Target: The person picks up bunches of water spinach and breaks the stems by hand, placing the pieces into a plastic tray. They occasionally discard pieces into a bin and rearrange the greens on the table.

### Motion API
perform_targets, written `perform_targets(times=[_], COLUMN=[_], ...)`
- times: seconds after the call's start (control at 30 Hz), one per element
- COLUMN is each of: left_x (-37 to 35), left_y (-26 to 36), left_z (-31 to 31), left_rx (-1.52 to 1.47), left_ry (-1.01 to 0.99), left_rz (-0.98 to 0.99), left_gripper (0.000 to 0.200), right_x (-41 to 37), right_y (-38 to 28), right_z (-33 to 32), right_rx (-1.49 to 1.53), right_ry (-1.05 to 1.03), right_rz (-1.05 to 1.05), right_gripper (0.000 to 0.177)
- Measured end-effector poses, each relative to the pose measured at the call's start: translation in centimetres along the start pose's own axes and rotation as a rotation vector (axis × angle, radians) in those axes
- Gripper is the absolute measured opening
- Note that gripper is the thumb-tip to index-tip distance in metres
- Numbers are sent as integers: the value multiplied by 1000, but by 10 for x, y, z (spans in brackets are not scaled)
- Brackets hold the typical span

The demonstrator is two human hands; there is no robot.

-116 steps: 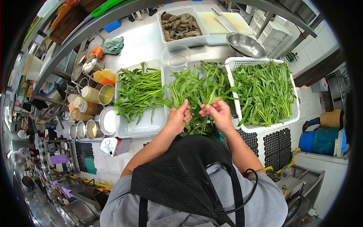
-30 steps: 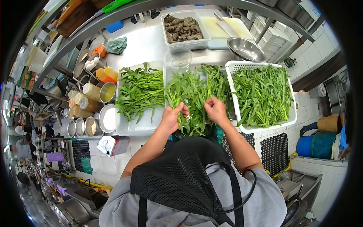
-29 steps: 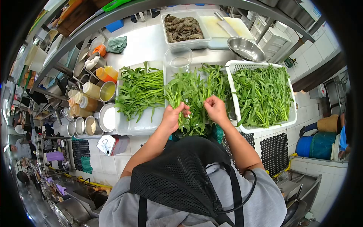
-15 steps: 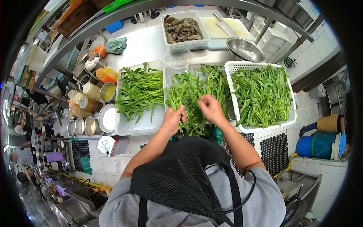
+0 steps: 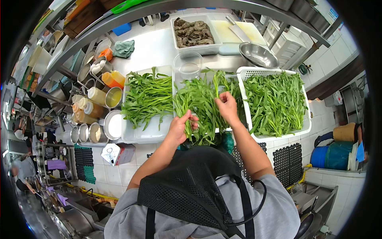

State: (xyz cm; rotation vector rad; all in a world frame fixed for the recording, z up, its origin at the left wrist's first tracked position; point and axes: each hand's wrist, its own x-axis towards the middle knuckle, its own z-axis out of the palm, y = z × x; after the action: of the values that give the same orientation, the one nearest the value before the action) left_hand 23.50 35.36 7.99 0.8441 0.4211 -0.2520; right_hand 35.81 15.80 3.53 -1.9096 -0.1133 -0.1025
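A bunch of long-leafed green stems, like water spinach, is gripped in my left hand, its leaves pointing away from me. My right hand pinches a leafy green stem that stands up from its fingertips. Between and below the hands lies a loose heap of the same greens. To the left, more greens fill the back of a translucent plastic tray. On the right, a white perforated basket is heaped with cut greens.
Behind the greens stand a clear round bowl, a tub of shrimp, a cutting board with a knife, and a metal bowl. Sauce bottles and metal containers line the left. A steel shelf rail crosses overhead.
My right hand has moved slightly away from me and to the right, and a stem now stands up in its fingers. My left hand still holds its bunch, almost unmoved.
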Motion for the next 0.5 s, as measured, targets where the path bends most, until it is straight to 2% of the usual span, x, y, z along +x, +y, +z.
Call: perform_targets(times=[0.03,0.07,0.17,0.23,0.33,0.4,0.47,0.5], left_x=[1,2,4,4,6,6,7,8], left_y=[0,2,7,10,16,18,22,23], left_z=[-2,-3,-2,1,3,-1,0,0], left_rx=[-52,-103,-61,-28,14,-33,-14,6], left_ry=[-5,-9,-11,-14,16,-25,-16,-9], left_rz=[27,54,77,91,103,161,201,242], left_gripper=[25,25,25,25,27,25,24,23], right_x=[3,4,5,7,-3,-7,-11,-12], right_y=[-15,-27,-46,-40,-46,-46,-52,-55], right_z=[-8,-12,-19,-16,-18,-15,-16,-16], right_rx=[68,290,386,453,294,392,109,87], right_ry=[-32,-56,-128,-215,-154,-143,-73,-54], right_rz=[6,-24,13,152,96,90,-126,-216], right_gripper=[23,17,14,16,15,16,16,17])
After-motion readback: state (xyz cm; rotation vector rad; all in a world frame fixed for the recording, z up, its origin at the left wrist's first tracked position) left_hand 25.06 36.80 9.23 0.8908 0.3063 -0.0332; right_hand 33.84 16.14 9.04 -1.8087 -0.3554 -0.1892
